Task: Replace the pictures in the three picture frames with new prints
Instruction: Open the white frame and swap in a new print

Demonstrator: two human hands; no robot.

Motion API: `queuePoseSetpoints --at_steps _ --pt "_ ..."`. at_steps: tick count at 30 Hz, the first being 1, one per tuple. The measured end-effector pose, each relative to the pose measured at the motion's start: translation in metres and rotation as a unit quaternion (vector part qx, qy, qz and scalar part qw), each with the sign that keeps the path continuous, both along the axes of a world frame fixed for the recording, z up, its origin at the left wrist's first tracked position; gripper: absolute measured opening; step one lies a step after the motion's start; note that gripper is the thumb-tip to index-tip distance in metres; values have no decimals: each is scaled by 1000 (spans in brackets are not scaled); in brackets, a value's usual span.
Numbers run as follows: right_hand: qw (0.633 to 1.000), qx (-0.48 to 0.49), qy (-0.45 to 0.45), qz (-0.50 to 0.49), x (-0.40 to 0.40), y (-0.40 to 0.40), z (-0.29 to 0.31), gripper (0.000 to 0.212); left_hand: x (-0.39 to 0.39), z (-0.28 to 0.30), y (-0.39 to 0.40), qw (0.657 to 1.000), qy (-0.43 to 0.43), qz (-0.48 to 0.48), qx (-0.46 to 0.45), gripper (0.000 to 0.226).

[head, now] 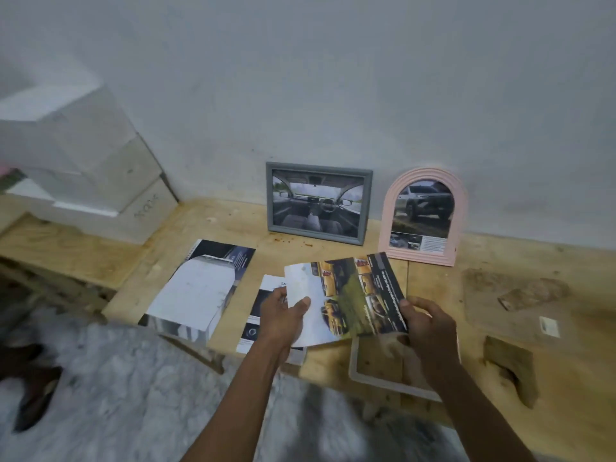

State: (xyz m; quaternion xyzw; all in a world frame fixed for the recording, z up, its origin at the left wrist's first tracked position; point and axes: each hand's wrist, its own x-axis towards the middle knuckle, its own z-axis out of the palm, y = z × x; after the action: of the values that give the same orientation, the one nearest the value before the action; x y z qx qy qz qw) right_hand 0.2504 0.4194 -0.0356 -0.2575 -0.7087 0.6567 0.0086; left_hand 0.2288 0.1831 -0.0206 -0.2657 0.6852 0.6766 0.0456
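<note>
Plywood forms the table (333,258) seen from the head camera, set against a pale wall. Above its near edge both hands hold one printed sheet (346,296) of yellow car pictures: the left hand (283,316) grips the sheet's white left part, thumb on top, and the right hand (430,323) pinches its dark right edge. Below the sheet, partly under the right hand, a pale empty frame (373,378) lies flat on the table. Behind the sheet a grey frame (318,203) with a car-interior picture and a pink arched frame (423,216) with a car picture stand against the wall. Left of the sheet lie loose prints (200,288), one of them (258,315) under the left hand. White boxes (86,168) are stacked at the table's far left.
</note>
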Motion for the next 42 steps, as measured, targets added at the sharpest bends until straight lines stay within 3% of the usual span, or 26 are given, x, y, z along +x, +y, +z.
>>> queuePoseSetpoints --at_steps 4,8,12,14,22,28,36,42 --pt "981 -177 -34 72 -6 -63 20 32 15 5 -40 993 -16 104 59 15" --pt "977 -92 -29 191 -14 -138 29 16 25 15 -80 981 -44 148 116 32" --pt "978 -58 -26 200 -35 -199 28 20 20 21 -150 981 -66 160 86 48" --pt "975 -44 -37 213 -50 -223 21 17 11 23 -195 982 -63 172 38 45" --pt "970 91 -73 211 -91 -342 -12 11 -52 5 -333 985 -87 14 -146 13" --pt "976 172 -58 120 -112 -403 -48 13 -90 -41 -380 952 -117 -86 -269 17" --pt "949 263 -107 137 -130 -425 -88 14 -112 -81 -397 919 -157 -167 -322 26" --pt "933 298 -150 135 -131 -431 -94 19 -114 -96 -401 880 -204 -198 -381 48"
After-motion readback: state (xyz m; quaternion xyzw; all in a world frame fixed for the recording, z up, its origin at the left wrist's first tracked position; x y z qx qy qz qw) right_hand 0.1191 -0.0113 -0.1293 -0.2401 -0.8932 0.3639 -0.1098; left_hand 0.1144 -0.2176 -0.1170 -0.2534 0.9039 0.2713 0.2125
